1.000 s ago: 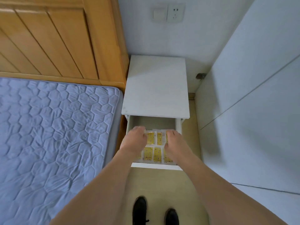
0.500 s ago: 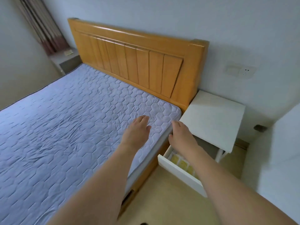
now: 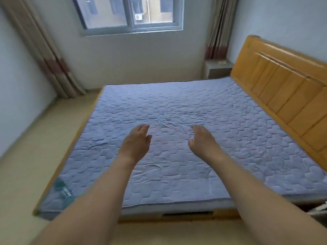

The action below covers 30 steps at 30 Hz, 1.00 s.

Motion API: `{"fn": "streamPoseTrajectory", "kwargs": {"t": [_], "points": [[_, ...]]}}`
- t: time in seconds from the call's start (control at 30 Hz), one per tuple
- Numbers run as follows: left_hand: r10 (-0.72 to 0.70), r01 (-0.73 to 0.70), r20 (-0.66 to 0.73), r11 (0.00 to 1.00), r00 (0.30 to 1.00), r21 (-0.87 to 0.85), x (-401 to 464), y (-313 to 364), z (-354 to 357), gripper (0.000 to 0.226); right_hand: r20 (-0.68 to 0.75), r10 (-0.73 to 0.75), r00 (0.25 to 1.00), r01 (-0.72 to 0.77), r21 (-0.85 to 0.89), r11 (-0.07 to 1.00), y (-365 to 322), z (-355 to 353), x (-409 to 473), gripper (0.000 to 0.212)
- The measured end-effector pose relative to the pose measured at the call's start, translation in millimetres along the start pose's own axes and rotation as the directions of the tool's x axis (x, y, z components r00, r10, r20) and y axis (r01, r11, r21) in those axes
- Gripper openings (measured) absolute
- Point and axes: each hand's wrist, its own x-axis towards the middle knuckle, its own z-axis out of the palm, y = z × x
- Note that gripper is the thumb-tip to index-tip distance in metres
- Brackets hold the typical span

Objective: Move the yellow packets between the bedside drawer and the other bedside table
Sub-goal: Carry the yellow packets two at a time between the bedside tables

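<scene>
My left hand and my right hand are held out over the blue quilted mattress, both empty with fingers loosely apart. The other bedside table stands grey in the far corner beside the wooden headboard, with a small pale item on its top. The white bedside drawer and the yellow packets are out of view; only a sliver of something white shows at the right edge.
A window is on the far wall with curtains on each side. Beige floor runs along the left of the bed and past its foot to the far wall.
The view has swung left from the open drawer of yellow packets to the whole bed. Both hands left the drawer empty and now hover over the mattress.
</scene>
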Motion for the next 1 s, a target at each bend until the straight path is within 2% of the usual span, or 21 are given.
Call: {"fn": "streamPoseTrajectory", "kwargs": {"t": [0.1,0.23,0.47,0.67,0.87,1.0], "points": [[-0.102,0.104,-0.061,0.994,0.993,0.030,-38,-114,-59,0.045,0.038,-0.155,0.987,0.153,0.048,0.987,-119,58,6,0.056],[-0.240,0.252,-0.150,0.965,0.959,0.069,-98,-248,-133,0.044,0.125,-0.336,0.934,0.329,0.067,0.942,-274,132,0,0.055],[-0.421,0.460,-0.277,0.884,0.864,0.088,-185,-429,-238,0.047,0.218,-0.578,0.786,0.566,0.121,0.815,-487,230,-22,0.048],[-0.519,0.564,-0.315,0.823,0.795,0.068,-206,-559,-281,0.048,0.285,-0.661,0.694,0.656,0.127,0.744,-618,308,1,0.055],[-0.513,0.565,-0.317,0.819,0.798,0.097,-164,-706,-314,0.049,0.269,-0.676,0.686,0.664,0.149,0.733,-743,398,70,0.054],[-0.530,0.572,-0.267,0.812,0.805,0.116,-125,-798,-354,0.049,0.261,-0.668,0.697,0.644,0.181,0.743,-835,432,118,0.054]]}}
